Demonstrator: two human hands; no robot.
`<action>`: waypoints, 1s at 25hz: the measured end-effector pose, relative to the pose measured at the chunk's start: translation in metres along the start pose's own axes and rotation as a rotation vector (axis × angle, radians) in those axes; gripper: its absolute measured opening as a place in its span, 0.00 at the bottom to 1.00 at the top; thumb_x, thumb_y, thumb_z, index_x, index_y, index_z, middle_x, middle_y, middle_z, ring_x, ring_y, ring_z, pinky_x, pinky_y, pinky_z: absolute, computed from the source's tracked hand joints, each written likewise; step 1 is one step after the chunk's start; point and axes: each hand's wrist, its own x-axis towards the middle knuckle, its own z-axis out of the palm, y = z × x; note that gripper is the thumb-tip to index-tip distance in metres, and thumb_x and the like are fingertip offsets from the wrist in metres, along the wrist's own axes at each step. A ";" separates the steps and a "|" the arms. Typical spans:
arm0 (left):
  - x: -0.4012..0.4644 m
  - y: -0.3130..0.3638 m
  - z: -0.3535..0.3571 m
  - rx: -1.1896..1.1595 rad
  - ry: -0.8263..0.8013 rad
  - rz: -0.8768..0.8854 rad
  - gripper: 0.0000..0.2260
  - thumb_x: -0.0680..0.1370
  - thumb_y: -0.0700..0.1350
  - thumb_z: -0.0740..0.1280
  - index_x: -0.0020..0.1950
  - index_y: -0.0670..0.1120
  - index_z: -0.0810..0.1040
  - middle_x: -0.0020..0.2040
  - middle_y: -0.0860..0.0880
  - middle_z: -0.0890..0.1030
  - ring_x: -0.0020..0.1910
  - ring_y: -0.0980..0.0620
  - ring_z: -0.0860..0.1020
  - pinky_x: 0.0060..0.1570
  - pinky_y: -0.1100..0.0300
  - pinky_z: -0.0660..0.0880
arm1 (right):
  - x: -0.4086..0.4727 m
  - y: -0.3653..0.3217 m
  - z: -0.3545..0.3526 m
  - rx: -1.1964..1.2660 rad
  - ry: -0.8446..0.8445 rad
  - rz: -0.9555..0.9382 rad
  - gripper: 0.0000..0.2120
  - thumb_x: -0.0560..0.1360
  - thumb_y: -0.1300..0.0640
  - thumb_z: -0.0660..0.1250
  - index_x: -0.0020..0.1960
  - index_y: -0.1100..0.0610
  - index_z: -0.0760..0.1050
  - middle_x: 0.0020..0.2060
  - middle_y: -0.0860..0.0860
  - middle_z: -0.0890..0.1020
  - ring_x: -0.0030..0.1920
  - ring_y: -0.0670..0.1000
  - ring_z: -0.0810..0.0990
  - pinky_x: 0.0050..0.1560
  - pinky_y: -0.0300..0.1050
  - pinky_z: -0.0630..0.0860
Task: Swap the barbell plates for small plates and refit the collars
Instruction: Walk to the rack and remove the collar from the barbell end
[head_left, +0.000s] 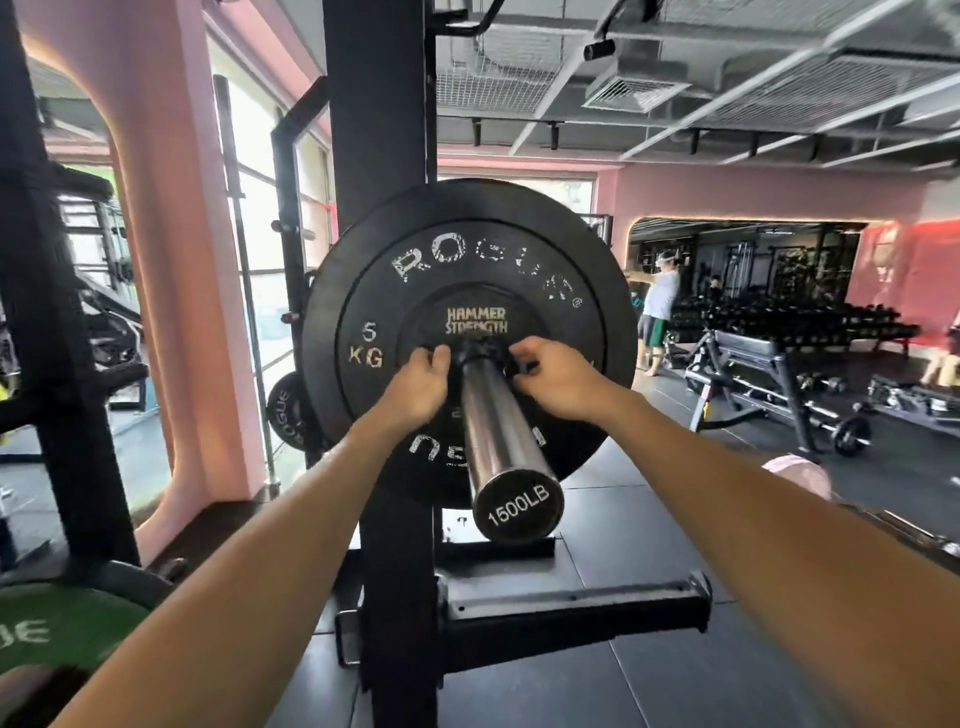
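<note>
Your left hand (418, 382), at 9 o'clock of the sleeve (501, 441), and right hand (553, 379), at 3 o'clock, pinch the small plate (475, 317) against the 5 kg plate (363, 312).

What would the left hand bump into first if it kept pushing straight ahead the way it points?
Probably the small Hammer Strength plate around the collar; the left hand already has its fingertips at it, though depth is unclear.

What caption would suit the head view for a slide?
Both hands, left hand and right hand, reach the collar on the barbell sleeve against the small Hammer Strength plate.
</note>
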 end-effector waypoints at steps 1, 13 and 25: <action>0.001 0.004 0.003 -0.029 -0.015 0.002 0.20 0.85 0.53 0.49 0.67 0.39 0.65 0.61 0.42 0.72 0.54 0.45 0.76 0.49 0.60 0.72 | 0.004 0.000 0.007 -0.001 0.007 0.005 0.19 0.73 0.62 0.66 0.64 0.58 0.73 0.57 0.56 0.81 0.58 0.56 0.79 0.61 0.49 0.74; -0.003 0.016 0.000 -0.245 -0.071 -0.013 0.15 0.83 0.56 0.48 0.55 0.45 0.62 0.54 0.40 0.71 0.40 0.45 0.76 0.40 0.47 0.81 | -0.003 -0.001 0.028 0.137 0.083 0.083 0.22 0.73 0.64 0.60 0.67 0.58 0.70 0.53 0.60 0.82 0.56 0.59 0.79 0.57 0.46 0.72; -0.024 0.020 0.002 -0.611 -0.232 -0.215 0.17 0.82 0.61 0.45 0.62 0.49 0.55 0.46 0.47 0.72 0.44 0.49 0.78 0.47 0.46 0.79 | 0.020 -0.054 0.005 -0.128 0.036 0.253 0.40 0.66 0.24 0.57 0.60 0.55 0.77 0.59 0.54 0.80 0.57 0.58 0.80 0.58 0.52 0.77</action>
